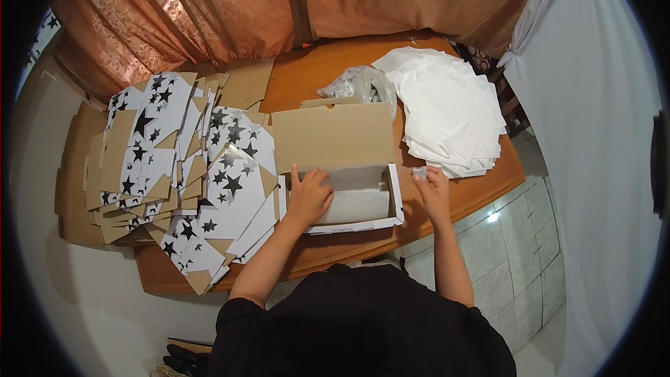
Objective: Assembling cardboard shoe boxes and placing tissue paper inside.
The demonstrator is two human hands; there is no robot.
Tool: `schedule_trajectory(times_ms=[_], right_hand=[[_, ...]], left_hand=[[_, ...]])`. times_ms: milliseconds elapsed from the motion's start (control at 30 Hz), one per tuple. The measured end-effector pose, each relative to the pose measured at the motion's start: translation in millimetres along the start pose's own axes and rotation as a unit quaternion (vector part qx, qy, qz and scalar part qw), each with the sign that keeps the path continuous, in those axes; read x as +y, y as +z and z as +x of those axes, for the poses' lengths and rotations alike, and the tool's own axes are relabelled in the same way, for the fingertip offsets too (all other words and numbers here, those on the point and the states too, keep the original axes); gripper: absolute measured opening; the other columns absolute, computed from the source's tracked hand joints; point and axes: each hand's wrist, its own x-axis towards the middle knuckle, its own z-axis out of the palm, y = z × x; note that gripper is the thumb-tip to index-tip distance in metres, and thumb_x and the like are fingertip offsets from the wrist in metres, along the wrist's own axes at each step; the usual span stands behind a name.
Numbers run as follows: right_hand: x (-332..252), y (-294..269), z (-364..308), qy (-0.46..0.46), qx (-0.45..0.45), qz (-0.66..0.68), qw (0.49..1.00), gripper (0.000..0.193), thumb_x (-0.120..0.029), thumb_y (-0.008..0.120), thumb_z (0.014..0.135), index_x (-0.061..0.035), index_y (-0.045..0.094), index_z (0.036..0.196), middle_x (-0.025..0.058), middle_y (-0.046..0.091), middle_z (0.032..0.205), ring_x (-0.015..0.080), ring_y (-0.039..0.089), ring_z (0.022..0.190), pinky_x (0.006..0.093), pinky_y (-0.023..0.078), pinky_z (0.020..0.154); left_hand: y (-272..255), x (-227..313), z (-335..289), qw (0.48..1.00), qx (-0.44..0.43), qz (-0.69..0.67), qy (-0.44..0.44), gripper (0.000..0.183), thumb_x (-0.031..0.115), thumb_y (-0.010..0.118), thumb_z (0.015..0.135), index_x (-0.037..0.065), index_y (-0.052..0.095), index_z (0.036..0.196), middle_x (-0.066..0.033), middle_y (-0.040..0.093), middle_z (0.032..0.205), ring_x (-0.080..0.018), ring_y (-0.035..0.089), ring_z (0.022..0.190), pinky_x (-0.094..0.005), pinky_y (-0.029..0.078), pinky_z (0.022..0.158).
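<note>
An open cardboard box (333,136) stands at the table's front edge, its brown lid raised toward the back. White paper (357,207) lines the inside. My left hand (310,195) rests at the box's left side, fingers apart, over the opening near the lid's fold. To the right of the box, my right hand (434,186) pinches a small clear and silvery packet (419,172) between thumb and fingers, above the table. What is inside the packet is too small to make out.
Flat cardboard blanks with black stars (143,150) pile up on the left of the wooden table (307,63). A clear plastic bag (363,84) sits behind the lid. White paper sheets (450,112) are heaped at right. Orange curtains (230,0) hang behind; a white cloth (593,132) hangs at right.
</note>
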Motion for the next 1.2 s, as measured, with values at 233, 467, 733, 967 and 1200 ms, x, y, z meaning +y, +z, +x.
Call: schedule_trajectory(times_ms=[233, 467, 733, 967, 1200], right_hand=[[-8, -2, -20, -0.009, -0.009, -0.039, 0.999, 0.019, -0.022, 0.068, 0.077, -0.0064, 0.069, 0.088, 0.0067, 0.060, 0.101, 0.0248, 0.048, 0.103, 0.0349, 0.038, 0.089], [-30, 20, -13, -0.027, -0.054, -0.010, 0.998, 0.018, -0.022, 0.067, 0.078, -0.0070, 0.069, 0.088, 0.0063, 0.059, 0.100, 0.0245, 0.047, 0.102, 0.0347, 0.036, 0.089], [-28, 35, -7, -0.044, -0.066, -0.010, 0.997, 0.017, -0.020, 0.066, 0.078, -0.0055, 0.068, 0.087, 0.0076, 0.059, 0.100, 0.0247, 0.047, 0.101, 0.0341, 0.037, 0.088], [-26, 32, -13, -0.044, -0.044, -0.002, 0.998, 0.017, -0.019, 0.066, 0.078, -0.0050, 0.068, 0.087, 0.0076, 0.060, 0.099, 0.0246, 0.048, 0.101, 0.0338, 0.037, 0.087], [-15, 22, -17, 0.003, -0.027, -0.016, 1.000, 0.019, -0.022, 0.066, 0.078, -0.0053, 0.068, 0.087, 0.0075, 0.060, 0.098, 0.0247, 0.049, 0.100, 0.0339, 0.038, 0.087]], left_hand=[[18, 2, -2, 0.990, 0.079, 0.094, -0.066, 0.052, 0.025, 0.076, 0.062, 0.018, 0.053, 0.108, -0.0046, 0.040, 0.127, -0.0221, 0.031, 0.126, -0.0601, 0.012, 0.098], [8, -12, 9, 0.991, 0.044, 0.117, -0.046, 0.068, 0.032, 0.079, 0.058, 0.020, 0.048, 0.117, -0.0035, 0.036, 0.133, -0.0211, 0.028, 0.129, -0.0598, 0.011, 0.096], [17, 5, 0, 0.991, 0.026, 0.034, 0.128, 0.057, 0.049, 0.076, 0.054, 0.026, 0.058, 0.103, -0.0059, 0.034, 0.138, -0.0258, 0.016, 0.134, -0.0605, 0.007, 0.098], [34, -5, 8, 0.975, -0.014, 0.140, 0.171, 0.042, 0.050, 0.074, 0.058, 0.026, 0.065, 0.092, -0.0059, 0.029, 0.144, -0.0245, 0.016, 0.136, -0.0569, -0.009, 0.101], [41, -19, 15, 0.977, 0.078, 0.170, 0.102, 0.095, 0.057, 0.075, 0.050, 0.030, 0.038, 0.132, -0.0085, 0.027, 0.144, -0.0251, 0.017, 0.135, -0.0559, -0.005, 0.101]])
